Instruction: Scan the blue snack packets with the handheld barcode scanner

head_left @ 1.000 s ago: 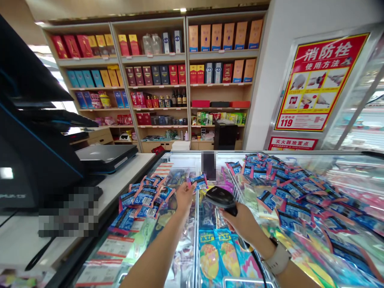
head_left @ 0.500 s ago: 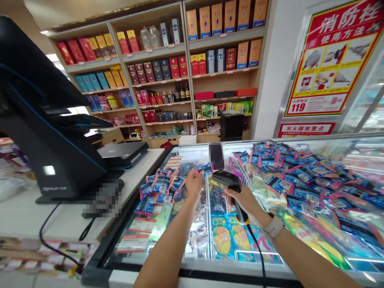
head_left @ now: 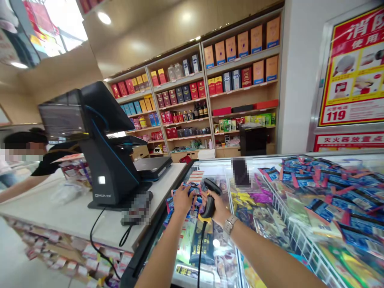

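Right grip point(head_left: 219, 209) is wrapped around a black scanner point(head_left: 209, 205); the left grip point(head_left: 182, 201) has its fingers bent over a heap of blue packets point(head_left: 169, 204), and on my feed I cannot tell whether it pinches one. Stocked shelving point(head_left: 258, 54) fills my background. Before it I see a glass-topped freezer point(head_left: 144, 248), then the desk point(head_left: 76, 218) along its left side, bearing a black terminal point(head_left: 105, 168). Similar packets point(head_left: 354, 196) spread widely over the freezer's right. I have the smaller heap at the freezer's left, near the desk, with the tilted scanner just beside it, its cord point(head_left: 200, 256) trailing down.
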The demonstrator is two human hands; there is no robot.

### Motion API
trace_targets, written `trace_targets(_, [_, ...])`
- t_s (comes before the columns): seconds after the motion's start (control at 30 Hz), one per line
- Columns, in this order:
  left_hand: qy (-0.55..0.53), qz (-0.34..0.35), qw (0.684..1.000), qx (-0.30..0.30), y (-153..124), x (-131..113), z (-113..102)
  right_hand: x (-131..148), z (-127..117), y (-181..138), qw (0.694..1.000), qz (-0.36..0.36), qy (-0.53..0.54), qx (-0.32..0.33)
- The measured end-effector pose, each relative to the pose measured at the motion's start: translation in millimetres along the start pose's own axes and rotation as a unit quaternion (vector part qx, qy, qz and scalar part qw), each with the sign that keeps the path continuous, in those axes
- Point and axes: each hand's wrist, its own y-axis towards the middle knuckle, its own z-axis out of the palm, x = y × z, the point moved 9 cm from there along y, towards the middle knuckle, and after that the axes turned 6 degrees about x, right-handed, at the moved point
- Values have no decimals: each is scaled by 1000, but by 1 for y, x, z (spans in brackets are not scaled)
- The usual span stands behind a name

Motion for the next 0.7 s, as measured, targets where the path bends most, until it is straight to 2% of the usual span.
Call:
trace_targets(0.1, [-38, 48, 996, -66, -2, -21, -6, 24, -15, -12, 1000, -25, -9, 0])
trace_targets(0.17, [-84, 97, 988, -86, 1, -46, -5, 55, -31, -29, 998, -60, -23, -3])
trace_targets(0.23, [-140, 142, 977, -74, 5, -79, 5, 97, -55, -49, 992, -115, -37, -24])
trace_targets(0.3, [-198, 179, 963, -34, 8, -121, 23, 147, -88, -74, 978, -186, -58, -69])
trace_targets(0.4, [-283, 233, 929, 54, 3, -195, 58, 223, -142, -115, 941, -295, -80, -149])
trace_targets(0.5, [-363, 235, 892, 131, -6, -267, 94, 282, -191, -151, 900, -369, -75, -222])
trace_targets(0.6, [-418, 188, 864, 207, -6, -329, 134, 314, -224, -171, 876, -393, -50, -275])
trace_targets(0.7, [-435, 93, 855, 266, 3, -373, 175, 323, -238, -173, 887, -370, -28, -277])
